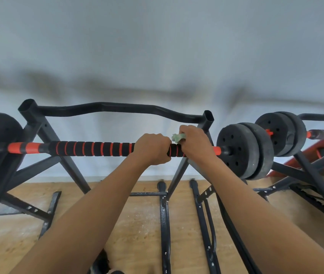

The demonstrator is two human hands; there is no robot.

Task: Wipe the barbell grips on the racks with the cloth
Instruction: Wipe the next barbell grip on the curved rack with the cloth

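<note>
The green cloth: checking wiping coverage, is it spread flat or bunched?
Bunched. The pale green cloth shows as a crumpled wad gripped by the right hand against the black-and-orange foam barbell grip.

One wide-angle camera, worn on the person's head, gives the only view. It looks forward and down along both bare forearms. It is near enough that the barbell [89,148] on its rack [105,106] spans most of the width. The left hand [152,149] and the right hand [194,142], with the cloth [179,137], sit near the centre. The wall [157,46] fills the upper half and the floor [137,224] the bottom. Lines bow near the edges.
</note>
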